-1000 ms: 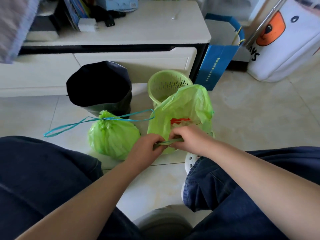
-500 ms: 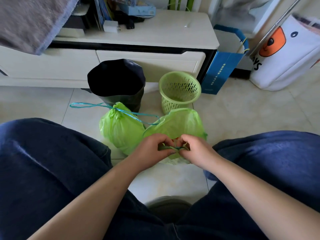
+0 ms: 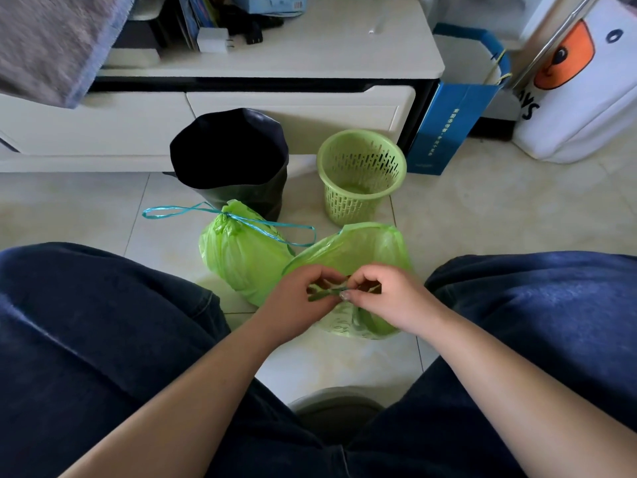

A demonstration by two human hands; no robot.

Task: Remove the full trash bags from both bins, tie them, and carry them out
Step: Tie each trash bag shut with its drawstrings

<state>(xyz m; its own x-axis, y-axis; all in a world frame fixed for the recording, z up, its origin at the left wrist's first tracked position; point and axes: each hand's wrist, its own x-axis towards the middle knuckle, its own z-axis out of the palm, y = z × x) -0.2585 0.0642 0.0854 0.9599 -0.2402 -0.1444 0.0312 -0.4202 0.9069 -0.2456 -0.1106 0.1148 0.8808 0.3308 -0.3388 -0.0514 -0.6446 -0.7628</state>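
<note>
Two green trash bags lie on the tiled floor between my knees. The left green bag [image 3: 243, 258] is cinched at its neck, and its blue drawstring [image 3: 179, 212] trails off to both sides. The right green bag [image 3: 365, 250] still gapes at its mouth. My left hand [image 3: 296, 305] and my right hand [image 3: 386, 298] meet over its near edge, and each pinches the bag's drawstring strip. Behind the bags stand a black-lined bin [image 3: 231, 160] and a green slotted basket [image 3: 360, 174], both without a green bag inside.
A low white cabinet [image 3: 296, 108] runs along the back, with chargers and books on top. A blue paper bag [image 3: 451, 122] and a white tote [image 3: 582, 84] stand at the right. A grey cloth [image 3: 51, 43] hangs at top left. My knees flank the bags.
The right bag has sunk from upright and tall to low on the floor. Both hands came closer together over its near edge. The view shifted, so the bins sit lower and more central.
</note>
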